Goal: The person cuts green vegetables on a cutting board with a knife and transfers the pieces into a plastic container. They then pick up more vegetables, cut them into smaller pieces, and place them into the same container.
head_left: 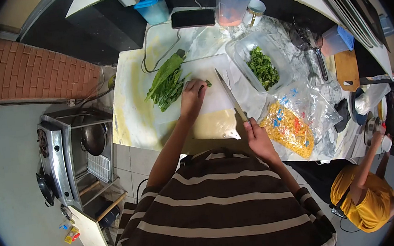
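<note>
My right hand (pixel 258 138) is closed around the handle of a kitchen knife (pixel 231 96). The blade points away from me, along the right side of a pale cutting board (pixel 213 105). On the board, my left hand (pixel 193 94) presses down with curled fingers on the end of a bunch of leafy greens (pixel 165 83). The long leaves spread to the left of that hand. A small cut piece of green (pixel 209 83) shows just right of its fingertips, apart from the blade. What lies under the left palm is hidden.
Right of the board stands a clear plastic tub (pixel 241 62) with chopped greens (pixel 263 69). A bag of yellow pieces (pixel 290 130) lies nearer me. A phone (pixel 192 18) rests at the back. A person in a yellow shirt (pixel 363 197) works at right; a stove (pixel 50 146) stands left.
</note>
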`<state>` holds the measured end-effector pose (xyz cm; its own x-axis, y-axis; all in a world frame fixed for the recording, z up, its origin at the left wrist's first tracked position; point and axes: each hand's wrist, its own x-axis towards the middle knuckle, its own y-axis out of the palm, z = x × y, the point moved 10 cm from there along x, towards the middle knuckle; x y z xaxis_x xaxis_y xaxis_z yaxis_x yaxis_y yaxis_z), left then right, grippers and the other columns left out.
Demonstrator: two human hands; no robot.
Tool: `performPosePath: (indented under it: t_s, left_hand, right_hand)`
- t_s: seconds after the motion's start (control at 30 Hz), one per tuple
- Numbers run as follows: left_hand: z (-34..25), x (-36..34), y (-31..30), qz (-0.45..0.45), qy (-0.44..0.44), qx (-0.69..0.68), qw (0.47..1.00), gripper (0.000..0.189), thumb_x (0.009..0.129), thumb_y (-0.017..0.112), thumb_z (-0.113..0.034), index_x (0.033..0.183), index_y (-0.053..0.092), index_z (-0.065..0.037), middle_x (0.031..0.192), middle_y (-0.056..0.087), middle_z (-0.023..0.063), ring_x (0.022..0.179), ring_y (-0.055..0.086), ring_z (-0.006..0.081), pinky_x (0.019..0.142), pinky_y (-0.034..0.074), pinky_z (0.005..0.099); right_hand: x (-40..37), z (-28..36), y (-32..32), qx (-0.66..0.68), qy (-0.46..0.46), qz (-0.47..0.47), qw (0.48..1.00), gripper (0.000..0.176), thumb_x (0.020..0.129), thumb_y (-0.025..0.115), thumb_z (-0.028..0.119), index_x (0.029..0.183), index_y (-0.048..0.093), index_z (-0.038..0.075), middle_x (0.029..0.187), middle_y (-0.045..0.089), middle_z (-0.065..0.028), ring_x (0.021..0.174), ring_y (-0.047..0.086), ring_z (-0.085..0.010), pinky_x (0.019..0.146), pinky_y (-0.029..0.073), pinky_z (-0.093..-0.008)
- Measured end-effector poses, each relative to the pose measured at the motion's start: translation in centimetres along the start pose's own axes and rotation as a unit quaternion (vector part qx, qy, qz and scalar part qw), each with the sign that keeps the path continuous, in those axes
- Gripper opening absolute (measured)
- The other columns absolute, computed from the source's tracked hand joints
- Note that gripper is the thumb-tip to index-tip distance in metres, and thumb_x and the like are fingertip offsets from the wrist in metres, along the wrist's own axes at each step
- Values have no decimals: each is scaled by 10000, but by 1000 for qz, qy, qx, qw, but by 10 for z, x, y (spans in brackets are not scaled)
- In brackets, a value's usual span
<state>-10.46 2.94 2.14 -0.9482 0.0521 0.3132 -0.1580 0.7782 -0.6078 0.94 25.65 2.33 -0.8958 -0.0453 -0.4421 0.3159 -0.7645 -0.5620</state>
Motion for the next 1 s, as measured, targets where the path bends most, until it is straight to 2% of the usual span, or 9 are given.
performPosePath:
  t_s: [0.17,0.2,0.23,0.33,0.4,0.67,0.73,1.0]
  left_hand:
    - [-7,-7,-6,-28,57,-3,998,120,822,698,-12,935,663,-23,975,674,88,909,631,289,815,510,373]
    - [-8,-9,-7,-32,70,-3,997,111,825,698,-16,932,671,-25,986,677,85,915,634,281,816,511,365]
    - [-6,-10,-7,-33,67,-3,997,111,825,698,-16,932,671,-25,986,677,85,915,634,281,816,511,365]
    - [0,-11,-6,-30,49,-19,998,87,832,691,-17,918,683,-26,985,676,89,921,635,274,813,515,364]
    - [0,-10,-6,-27,46,-26,998,101,865,643,-23,965,657,-13,984,652,109,932,614,312,813,516,394]
    - [3,-8,-7,-46,28,-27,998,159,841,684,-19,987,623,-32,935,644,115,873,611,327,768,505,401]
    - [6,-8,-7,-43,23,-26,998,156,841,686,-21,982,622,-33,935,643,117,874,611,328,768,504,402]
    - [8,-9,-4,-37,16,-21,999,146,840,685,-29,969,620,-42,926,657,108,866,618,327,766,505,404]
  right_hand:
    - [5,-4,22,-19,16,49,999,334,1044,402,325,1123,468,6,783,614,-328,778,587,-543,656,434,-589]
    - [7,3,23,-31,-8,38,999,338,1044,402,321,1127,462,-1,791,616,-328,780,589,-541,657,437,-591]
    - [7,10,24,-43,-33,27,998,341,1043,401,317,1132,456,-8,799,619,-328,782,590,-539,657,440,-593]
    - [10,20,31,-61,-27,43,997,340,1041,405,311,1141,447,-11,795,622,-326,772,592,-540,655,448,-605]
    - [14,21,34,-75,-23,47,996,343,1040,407,310,1157,442,-11,786,623,-326,763,595,-540,650,450,-608]
    - [13,25,35,-99,-7,63,993,372,1037,405,318,1220,428,-5,746,624,-320,724,598,-543,628,456,-618]
    - [8,33,31,-110,-18,42,993,378,1038,400,325,1229,424,-1,740,628,-312,711,596,-546,621,459,-619]
    - [13,19,48,-115,8,63,991,364,1037,402,323,1187,424,-8,769,633,-318,744,603,-544,640,464,-621]
